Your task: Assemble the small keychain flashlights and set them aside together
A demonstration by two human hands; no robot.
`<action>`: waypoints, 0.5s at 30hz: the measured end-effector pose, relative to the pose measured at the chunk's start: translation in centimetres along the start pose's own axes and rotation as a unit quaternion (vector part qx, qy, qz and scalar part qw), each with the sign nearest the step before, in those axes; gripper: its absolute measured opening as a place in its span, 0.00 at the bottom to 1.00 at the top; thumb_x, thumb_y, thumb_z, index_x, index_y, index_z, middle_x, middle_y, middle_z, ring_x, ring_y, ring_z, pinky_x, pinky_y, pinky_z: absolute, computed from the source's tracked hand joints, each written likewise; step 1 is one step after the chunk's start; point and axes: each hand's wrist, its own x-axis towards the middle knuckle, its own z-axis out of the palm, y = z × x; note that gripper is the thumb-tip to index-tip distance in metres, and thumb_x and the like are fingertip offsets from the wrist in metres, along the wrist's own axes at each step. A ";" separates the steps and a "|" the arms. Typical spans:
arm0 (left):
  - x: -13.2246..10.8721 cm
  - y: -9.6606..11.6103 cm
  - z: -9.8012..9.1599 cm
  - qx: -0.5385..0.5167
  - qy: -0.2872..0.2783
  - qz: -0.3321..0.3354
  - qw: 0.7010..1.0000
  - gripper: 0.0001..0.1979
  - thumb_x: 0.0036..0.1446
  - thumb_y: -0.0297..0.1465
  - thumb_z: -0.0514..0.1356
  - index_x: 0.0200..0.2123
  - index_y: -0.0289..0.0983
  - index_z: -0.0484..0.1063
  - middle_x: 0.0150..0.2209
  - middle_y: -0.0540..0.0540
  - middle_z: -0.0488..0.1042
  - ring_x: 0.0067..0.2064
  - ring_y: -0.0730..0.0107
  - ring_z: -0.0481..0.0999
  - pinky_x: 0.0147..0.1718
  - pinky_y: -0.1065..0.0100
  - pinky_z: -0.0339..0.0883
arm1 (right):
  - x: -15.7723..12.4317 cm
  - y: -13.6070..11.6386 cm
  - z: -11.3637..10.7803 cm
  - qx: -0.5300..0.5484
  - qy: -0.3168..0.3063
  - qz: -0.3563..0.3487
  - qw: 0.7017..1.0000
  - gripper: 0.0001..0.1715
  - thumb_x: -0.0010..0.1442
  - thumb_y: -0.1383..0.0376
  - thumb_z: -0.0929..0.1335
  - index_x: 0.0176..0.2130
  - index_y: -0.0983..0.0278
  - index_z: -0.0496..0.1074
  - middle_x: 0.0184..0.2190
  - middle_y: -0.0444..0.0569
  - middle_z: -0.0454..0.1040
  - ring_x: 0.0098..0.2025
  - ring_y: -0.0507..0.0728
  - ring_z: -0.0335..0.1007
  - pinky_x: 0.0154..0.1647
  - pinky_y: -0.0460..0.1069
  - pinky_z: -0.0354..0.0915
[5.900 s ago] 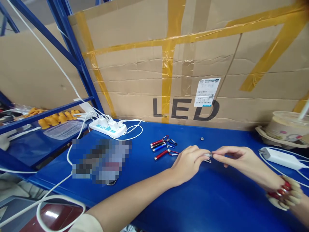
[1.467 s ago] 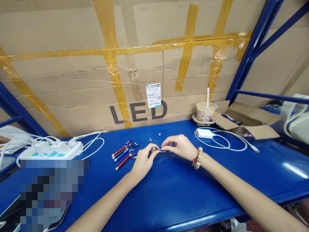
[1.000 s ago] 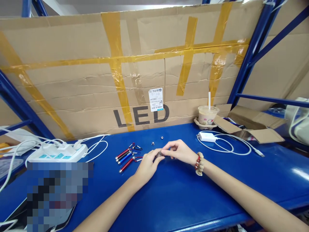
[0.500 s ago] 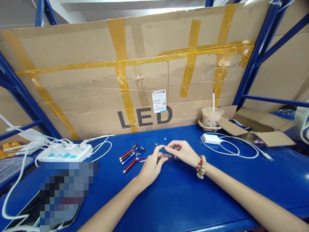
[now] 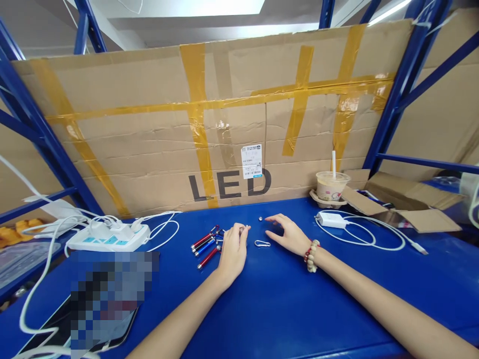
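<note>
My left hand point(image 5: 233, 252) is closed in a pinch, with a tiny bit of something showing at the thumb and fingertips; what it holds is mostly hidden. My right hand point(image 5: 291, 237) has its thumb and fingers apart and holds nothing. Its fingertips are close to a small round silver piece point(image 5: 261, 218) on the table. Between the hands lies a silver carabiner point(image 5: 262, 244), flat and touching neither. Left of my left hand are several slim metal tubes like keychain flashlights, including a blue one point(image 5: 204, 247) and a red one point(image 5: 208, 259); carabiners are attached beside them.
A white power strip point(image 5: 109, 239) with cables and a partly pixelated tablet-like device point(image 5: 123, 326) occupy the left. On the right are a drink cup point(image 5: 331, 186) in a carton holder, a white charger point(image 5: 331, 220) with cable, and an open cardboard box point(image 5: 406, 199). Taped cardboard point(image 5: 149, 149) stands behind.
My hands have moved apart, and my right hand has opened. The silver carabiner, earlier at my left fingertips, now lies on the table. The view has shifted slightly.
</note>
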 end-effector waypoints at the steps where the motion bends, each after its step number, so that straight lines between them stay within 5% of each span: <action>1: 0.0 -0.2 0.1 0.011 -0.006 0.007 1.000 0.15 0.62 0.38 0.41 0.37 0.37 0.63 0.40 0.46 0.70 0.45 0.65 0.65 0.47 0.61 0.56 | 0.0 0.2 0.2 -0.006 -0.010 -0.012 1.000 0.21 0.53 0.59 0.65 0.46 0.63 0.66 0.43 0.51 0.68 0.42 0.57 0.65 0.43 0.54 0.62; 7: 0.3 -1.2 0.5 0.066 -0.047 0.033 0.996 0.17 0.62 0.36 0.41 0.47 0.35 0.61 0.52 0.42 0.63 0.57 0.63 0.54 0.55 0.58 0.47 | 0.0 0.4 0.9 -0.020 -0.061 -0.032 0.997 0.22 0.55 0.56 0.63 0.49 0.61 0.63 0.49 0.51 0.65 0.50 0.60 0.60 0.47 0.59 0.58; 15: 0.3 -1.2 0.3 0.092 -0.106 0.029 0.990 0.18 0.61 0.35 0.41 0.49 0.34 0.59 0.56 0.41 0.59 0.60 0.61 0.49 0.57 0.55 0.44 | 0.0 0.8 1.2 -0.017 -0.035 -0.065 0.997 0.20 0.57 0.55 0.61 0.47 0.61 0.65 0.47 0.51 0.67 0.48 0.59 0.63 0.48 0.58 0.59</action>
